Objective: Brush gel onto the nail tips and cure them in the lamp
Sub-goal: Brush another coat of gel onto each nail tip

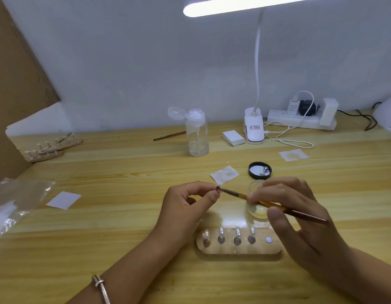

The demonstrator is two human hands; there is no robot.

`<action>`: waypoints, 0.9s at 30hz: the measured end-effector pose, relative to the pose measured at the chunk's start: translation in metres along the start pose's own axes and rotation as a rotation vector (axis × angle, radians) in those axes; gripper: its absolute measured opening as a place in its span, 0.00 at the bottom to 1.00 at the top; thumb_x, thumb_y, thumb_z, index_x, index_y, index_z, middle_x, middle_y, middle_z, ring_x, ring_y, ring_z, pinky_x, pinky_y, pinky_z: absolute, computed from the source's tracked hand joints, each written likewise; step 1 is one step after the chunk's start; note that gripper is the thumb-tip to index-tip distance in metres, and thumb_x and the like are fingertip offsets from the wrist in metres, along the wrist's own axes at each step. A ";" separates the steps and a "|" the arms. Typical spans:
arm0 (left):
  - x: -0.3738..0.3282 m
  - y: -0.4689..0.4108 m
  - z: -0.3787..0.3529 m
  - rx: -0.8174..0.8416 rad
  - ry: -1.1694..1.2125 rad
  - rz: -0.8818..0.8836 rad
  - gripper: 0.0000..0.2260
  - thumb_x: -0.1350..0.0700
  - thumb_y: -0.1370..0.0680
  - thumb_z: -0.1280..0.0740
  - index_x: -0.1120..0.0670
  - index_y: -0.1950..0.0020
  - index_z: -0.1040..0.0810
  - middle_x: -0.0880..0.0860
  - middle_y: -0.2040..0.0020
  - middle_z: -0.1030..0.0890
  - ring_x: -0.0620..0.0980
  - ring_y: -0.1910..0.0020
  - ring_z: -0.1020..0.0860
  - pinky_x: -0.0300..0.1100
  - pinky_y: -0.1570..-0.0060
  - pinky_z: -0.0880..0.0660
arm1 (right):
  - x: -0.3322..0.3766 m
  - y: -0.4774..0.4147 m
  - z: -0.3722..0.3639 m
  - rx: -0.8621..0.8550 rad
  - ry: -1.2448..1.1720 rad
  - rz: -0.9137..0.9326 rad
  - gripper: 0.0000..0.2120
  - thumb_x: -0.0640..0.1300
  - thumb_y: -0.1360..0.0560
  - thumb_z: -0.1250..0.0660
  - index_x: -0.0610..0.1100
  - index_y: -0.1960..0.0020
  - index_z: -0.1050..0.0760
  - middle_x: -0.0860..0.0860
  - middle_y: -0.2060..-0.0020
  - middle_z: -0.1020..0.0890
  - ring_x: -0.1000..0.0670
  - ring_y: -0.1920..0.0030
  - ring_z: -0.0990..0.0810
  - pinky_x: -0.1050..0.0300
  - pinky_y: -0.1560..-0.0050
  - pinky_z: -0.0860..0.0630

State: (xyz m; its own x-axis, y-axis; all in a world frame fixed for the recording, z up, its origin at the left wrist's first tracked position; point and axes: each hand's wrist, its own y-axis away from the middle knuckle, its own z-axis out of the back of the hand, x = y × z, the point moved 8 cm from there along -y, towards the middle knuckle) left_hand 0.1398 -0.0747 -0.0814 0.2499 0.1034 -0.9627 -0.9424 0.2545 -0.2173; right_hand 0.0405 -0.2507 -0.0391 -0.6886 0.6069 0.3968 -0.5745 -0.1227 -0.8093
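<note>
Pale wooden table [124, 216] across the foreground, plain white wall [135, 62] behind, brown cardboard panel [17, 73] at far left, lit white desk lamp [234, 7] on a gooseneck overhead, its base near a white power strip [300, 122] along the wall.

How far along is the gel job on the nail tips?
Done: the gel jar stands open, its lid lying behind it. In hand: the left hand pinches one nail tip while the right hand holds the brush against it. Left: four pegs stand in the holder, whether coated I cannot tell, and curing; the white dome at the right edge may be the lamp.
</note>
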 end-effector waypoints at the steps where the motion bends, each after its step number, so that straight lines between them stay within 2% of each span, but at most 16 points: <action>1: 0.000 0.000 0.000 0.003 -0.001 -0.005 0.06 0.57 0.25 0.27 0.46 0.57 0.13 0.50 0.56 0.14 0.51 0.61 0.24 0.37 0.61 0.27 | 0.000 0.001 0.002 -0.010 -0.013 0.000 0.15 0.49 0.17 0.44 0.45 0.50 0.20 0.57 0.55 0.18 0.54 0.44 0.23 0.51 0.46 0.30; 3: -0.001 0.000 -0.001 0.009 -0.005 -0.017 0.07 0.58 0.25 0.27 0.45 0.57 0.13 0.49 0.56 0.14 0.50 0.60 0.24 0.37 0.62 0.28 | 0.001 0.001 0.006 -0.035 -0.019 0.009 0.13 0.47 0.18 0.44 0.46 0.51 0.21 0.59 0.56 0.20 0.54 0.45 0.23 0.50 0.47 0.30; 7: -0.001 0.000 0.002 -0.005 -0.021 -0.022 0.07 0.57 0.25 0.26 0.45 0.57 0.13 0.50 0.58 0.15 0.48 0.69 0.31 0.32 0.70 0.32 | 0.001 -0.001 0.000 0.012 0.017 0.005 0.16 0.53 0.15 0.47 0.48 0.44 0.23 0.59 0.51 0.19 0.54 0.41 0.24 0.52 0.44 0.30; 10: -0.001 0.000 0.003 -0.010 -0.015 -0.023 0.06 0.56 0.25 0.26 0.45 0.58 0.13 0.49 0.59 0.15 0.44 0.71 0.32 0.30 0.71 0.32 | 0.000 0.001 0.001 0.002 -0.003 0.004 0.13 0.46 0.19 0.43 0.44 0.50 0.21 0.56 0.55 0.18 0.53 0.44 0.24 0.50 0.46 0.30; 12: -0.001 0.000 0.002 -0.009 -0.019 -0.029 0.08 0.58 0.24 0.27 0.45 0.58 0.13 0.50 0.58 0.15 0.43 0.73 0.34 0.30 0.72 0.33 | 0.000 0.001 0.005 -0.018 -0.001 0.011 0.13 0.45 0.19 0.44 0.44 0.50 0.21 0.57 0.56 0.19 0.54 0.44 0.23 0.51 0.46 0.31; 16: 0.000 -0.001 0.003 -0.018 -0.022 -0.026 0.08 0.57 0.25 0.27 0.43 0.58 0.14 0.51 0.57 0.15 0.49 0.68 0.30 0.33 0.69 0.30 | -0.002 0.000 -0.001 0.003 0.019 0.001 0.18 0.53 0.15 0.47 0.46 0.45 0.21 0.57 0.52 0.18 0.54 0.41 0.23 0.52 0.44 0.30; 20: 0.000 0.001 0.000 0.010 -0.009 -0.034 0.06 0.56 0.25 0.27 0.46 0.57 0.13 0.46 0.56 0.14 0.47 0.59 0.21 0.36 0.61 0.26 | -0.001 0.002 0.004 -0.036 -0.029 0.001 0.19 0.53 0.15 0.47 0.46 0.49 0.21 0.56 0.56 0.18 0.52 0.44 0.22 0.48 0.48 0.29; 23: 0.001 0.000 -0.001 0.009 -0.018 -0.015 0.05 0.56 0.25 0.26 0.46 0.56 0.14 0.49 0.57 0.14 0.49 0.58 0.21 0.42 0.58 0.26 | -0.001 0.000 0.003 -0.033 -0.007 -0.006 0.17 0.52 0.15 0.47 0.46 0.44 0.22 0.58 0.52 0.18 0.53 0.42 0.23 0.51 0.45 0.29; 27: 0.000 0.001 -0.001 -0.002 -0.005 -0.021 0.04 0.55 0.25 0.26 0.46 0.57 0.14 0.49 0.57 0.14 0.55 0.55 0.18 0.49 0.56 0.24 | 0.000 0.000 0.003 -0.027 -0.040 -0.008 0.17 0.53 0.15 0.47 0.47 0.47 0.21 0.56 0.56 0.17 0.52 0.45 0.22 0.50 0.47 0.30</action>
State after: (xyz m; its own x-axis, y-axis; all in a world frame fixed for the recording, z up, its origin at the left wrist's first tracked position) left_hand 0.1384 -0.0751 -0.0816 0.2706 0.1028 -0.9572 -0.9373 0.2548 -0.2377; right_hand 0.0393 -0.2537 -0.0378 -0.7015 0.5759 0.4198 -0.5680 -0.0961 -0.8174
